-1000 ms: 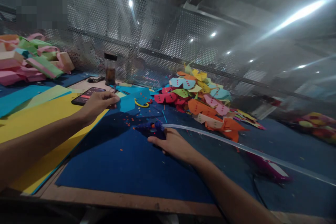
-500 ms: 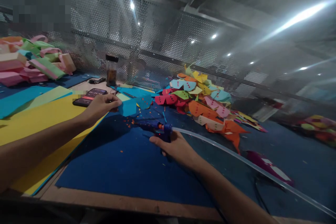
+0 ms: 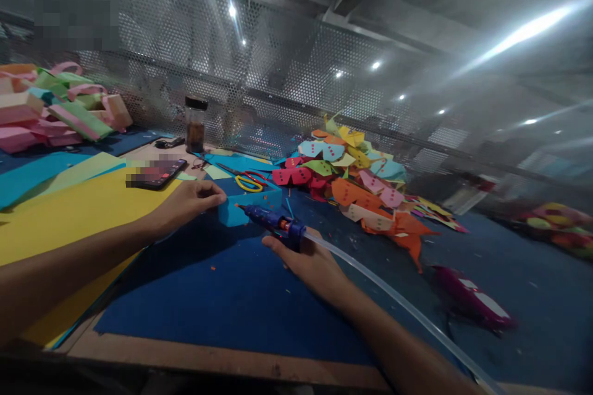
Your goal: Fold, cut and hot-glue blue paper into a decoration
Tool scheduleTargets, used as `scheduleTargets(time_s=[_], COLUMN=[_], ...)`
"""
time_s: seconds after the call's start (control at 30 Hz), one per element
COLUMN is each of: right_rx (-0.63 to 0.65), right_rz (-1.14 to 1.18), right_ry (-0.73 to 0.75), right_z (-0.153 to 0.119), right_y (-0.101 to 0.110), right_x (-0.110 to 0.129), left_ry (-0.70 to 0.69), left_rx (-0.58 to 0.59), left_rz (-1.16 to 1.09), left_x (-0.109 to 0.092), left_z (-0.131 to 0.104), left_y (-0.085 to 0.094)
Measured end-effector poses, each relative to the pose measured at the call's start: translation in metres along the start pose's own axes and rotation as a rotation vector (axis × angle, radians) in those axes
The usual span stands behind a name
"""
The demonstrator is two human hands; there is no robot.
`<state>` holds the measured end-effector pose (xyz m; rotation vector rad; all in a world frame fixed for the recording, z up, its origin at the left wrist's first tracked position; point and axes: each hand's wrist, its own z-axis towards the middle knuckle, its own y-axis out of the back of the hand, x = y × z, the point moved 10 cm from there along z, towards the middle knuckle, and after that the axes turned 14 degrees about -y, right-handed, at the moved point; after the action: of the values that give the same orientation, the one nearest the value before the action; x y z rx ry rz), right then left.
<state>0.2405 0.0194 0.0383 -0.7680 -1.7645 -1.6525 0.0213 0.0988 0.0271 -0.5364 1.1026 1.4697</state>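
Observation:
My left hand (image 3: 197, 200) pinches the left end of a light blue paper piece (image 3: 236, 210), which stands folded over the dark blue mat (image 3: 208, 296). My right hand (image 3: 310, 259) is wrapped round the handle of a blue glue gun (image 3: 273, 220). The gun's nozzle points left and lies just in front of the blue paper; whether they touch is unclear. A long clear glue stick (image 3: 393, 293) runs from the gun's back toward the lower right. Yellow and red scissors (image 3: 250, 182) rest just behind the paper.
A phone (image 3: 162, 174) lies on yellow paper (image 3: 83, 210) at the left. Behind it stands a jar (image 3: 195, 126). Colourful folded papers (image 3: 365, 191) are heaped right of centre, others (image 3: 69, 105) at far left. A purple glue gun (image 3: 472, 297) lies at right.
My left hand has moved right and slightly down with the blue paper, uncovering the phone and the scissors. The glue gun's nozzle has risen slightly, closer to the paper.

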Motion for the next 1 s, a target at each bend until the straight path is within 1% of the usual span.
scheduleTargets(time_s=[0.1, 0.23, 0.4, 0.63, 0.83, 1.0], right_rx=[-0.046, -0.076, -0.070, -0.096, -0.099, -0.109], right_rz=[-0.051, -0.081, -0.106, -0.123, -0.133, -0.145], right_ry=[0.046, 0.167, 0.271, 0.327, 0.339, 0.377], right_z=[0.000, -0.001, -0.003, -0.006, -0.004, -0.005], right_y=[0.002, 0.002, 0.000, 0.000, -0.002, -0.001], right_x=[0.001, 0.004, 0.011, 0.015, 0.012, 0.014], left_ry=[0.006, 0.001, 0.001, -0.007, 0.023, 0.042], left_rx=[0.013, 0.023, 0.025, 0.042, 0.060, 0.061], left_rz=[-0.012, -0.010, 0.004, -0.024, -0.057, -0.113], left_x=[-0.001, -0.002, -0.003, -0.001, 0.002, 0.003], left_z=[-0.001, -0.003, -0.004, -0.004, -0.005, -0.006], left_y=[-0.003, -0.005, -0.005, -0.008, -0.011, -0.012])
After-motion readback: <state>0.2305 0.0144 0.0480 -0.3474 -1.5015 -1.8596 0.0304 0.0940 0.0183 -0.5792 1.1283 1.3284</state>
